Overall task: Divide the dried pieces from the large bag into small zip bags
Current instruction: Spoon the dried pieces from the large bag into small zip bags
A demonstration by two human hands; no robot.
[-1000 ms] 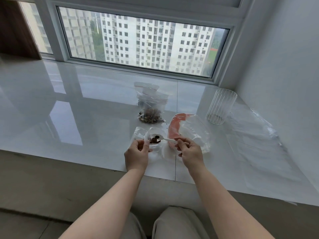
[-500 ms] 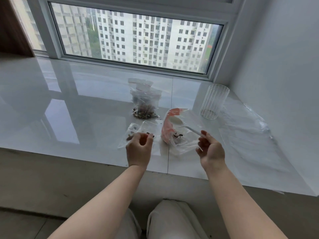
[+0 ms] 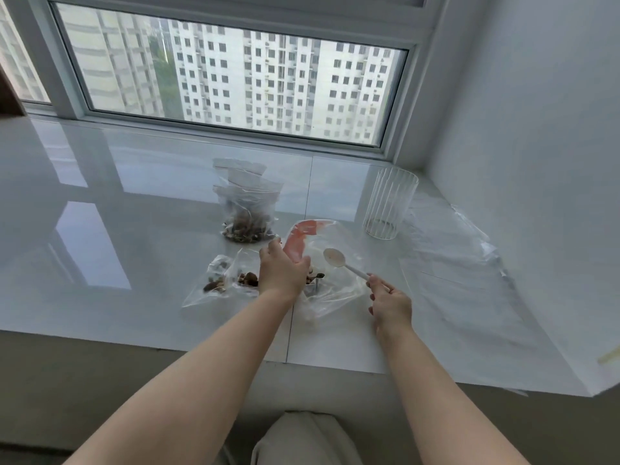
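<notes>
Between your two hands on the white tabletop lies the large bag, clear with a red-orange zip strip, its mouth turned toward your left and its long axis running away from you toward the window. From the head view, your left hand is the nearer one: it reaches over the bag's red-edged mouth, fingers spread and fairly straight. Whether they already touch the rim you cannot tell. Your right hand sits just right of the bag, its grip pinching the handle of a white plastic spoon; the bowl looks bare and hovers above the bag's clear wall, pointing up and left toward the opening.

Only a few dark dried pieces show inside the large bag, near its mouth, partly hidden by your left hand. Just left of it a small zip bag lies flat with brown pieces in it. Farther back, filled small bags stand in a cluster. A ribbed clear glass stands to the right, beside loose plastic sheeting.

To scoop again, you would likely need the mouth held open first.
</notes>
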